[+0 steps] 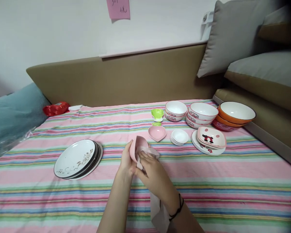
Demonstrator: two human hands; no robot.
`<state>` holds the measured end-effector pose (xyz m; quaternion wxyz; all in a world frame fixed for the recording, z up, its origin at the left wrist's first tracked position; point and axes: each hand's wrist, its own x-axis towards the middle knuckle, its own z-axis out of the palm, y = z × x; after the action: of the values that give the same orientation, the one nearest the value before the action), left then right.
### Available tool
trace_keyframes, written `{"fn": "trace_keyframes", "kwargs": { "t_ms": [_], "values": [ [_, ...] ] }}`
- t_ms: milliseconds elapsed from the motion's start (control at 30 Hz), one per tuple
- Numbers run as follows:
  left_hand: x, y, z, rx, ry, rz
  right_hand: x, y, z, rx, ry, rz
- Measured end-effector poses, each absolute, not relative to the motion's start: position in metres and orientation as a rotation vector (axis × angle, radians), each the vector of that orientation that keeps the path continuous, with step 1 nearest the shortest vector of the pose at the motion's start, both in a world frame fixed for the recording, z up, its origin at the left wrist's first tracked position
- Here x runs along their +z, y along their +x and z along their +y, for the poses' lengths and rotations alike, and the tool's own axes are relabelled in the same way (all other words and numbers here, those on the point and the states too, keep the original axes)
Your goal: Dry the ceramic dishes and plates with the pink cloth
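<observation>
Your left hand point(126, 160) clasps tilted bowl point(141, 142), plain pink, smooth, rim pointed; your right hand point(152, 171) clutches pale cloth point(154, 151) against inside.

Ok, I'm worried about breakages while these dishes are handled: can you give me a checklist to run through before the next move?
1. Held pink bowl supported: ok, the left hand has its grip around the outside.
2. White cloth in use: ok, the right hand presses part of it into the bowl.
3. A hand free for another dish: not ok, both are occupied.
4. Held bowl apart from the heart-shaped bowl: ok, that one lies on the striped cover beyond the hands.
5. Bowl's inside dry: cannot tell, hand and cloth hide much of it.
</observation>
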<state>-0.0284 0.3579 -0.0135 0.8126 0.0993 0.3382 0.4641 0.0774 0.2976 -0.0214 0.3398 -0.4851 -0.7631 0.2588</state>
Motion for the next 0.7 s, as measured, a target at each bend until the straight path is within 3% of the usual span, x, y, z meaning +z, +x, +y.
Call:
{"fn": "trace_keyframes", "kwargs": {
  "t_ms": [167,433,700],
  "values": [
    [-0.015,-0.037,0.357,1.053,0.232,0.828,-0.003,0.081,0.296,0.923,-1.085,-1.941],
    [-0.013,-0.017,0.341,1.103,0.351,0.654,-0.033,0.091,0.311,0.837,-1.194,-1.821],
    [-0.005,-0.011,0.330,1.077,0.373,0.617,-0.024,0.106,0.306,0.657,-1.298,-1.739]
  ]
}}
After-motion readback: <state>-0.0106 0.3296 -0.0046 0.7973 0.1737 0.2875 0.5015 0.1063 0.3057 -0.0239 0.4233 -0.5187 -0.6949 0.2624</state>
